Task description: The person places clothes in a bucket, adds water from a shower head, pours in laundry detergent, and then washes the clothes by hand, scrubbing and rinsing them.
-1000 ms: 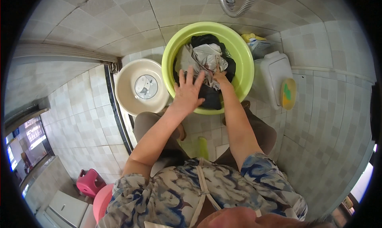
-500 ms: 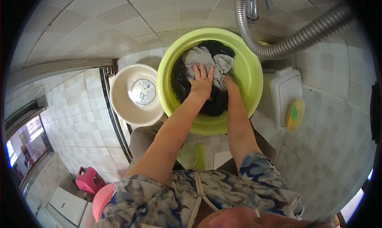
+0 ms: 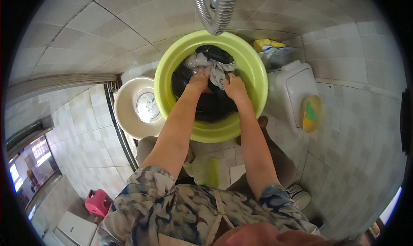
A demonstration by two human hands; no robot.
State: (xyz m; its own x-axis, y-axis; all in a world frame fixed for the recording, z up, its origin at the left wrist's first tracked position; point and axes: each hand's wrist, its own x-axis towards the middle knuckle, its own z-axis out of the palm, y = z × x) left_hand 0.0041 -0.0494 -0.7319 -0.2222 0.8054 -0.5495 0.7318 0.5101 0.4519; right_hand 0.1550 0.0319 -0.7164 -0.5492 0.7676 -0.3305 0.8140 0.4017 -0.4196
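Note:
A wide lime-green basin (image 3: 260,87) holds water, a light grey cloth garment (image 3: 218,74) and dark clothes (image 3: 211,107). My left hand (image 3: 200,79) reaches into the water at the left part of the grey garment. Its fingers are mostly under the surface and blurred, so their grip does not show. At the right side of the same garment, my right hand (image 3: 235,88) is closed, with bent fingers and thumb on a bunched fold. Dark cloth lies around and below both hands, partly under water.
A cream basin (image 3: 131,119) stands against the green one at left. Above the far rim hangs a grey ribbed hose (image 3: 221,14). A white lidded bin (image 3: 297,85) and a yellow-green oval brush (image 3: 311,113) are at right. A pink stool (image 3: 98,203) stands lower left.
My left hand has gone from lying flat on the grey garment to dipping into the water. My right hand has come up from beneath the cloth onto its fold. The view has shifted.

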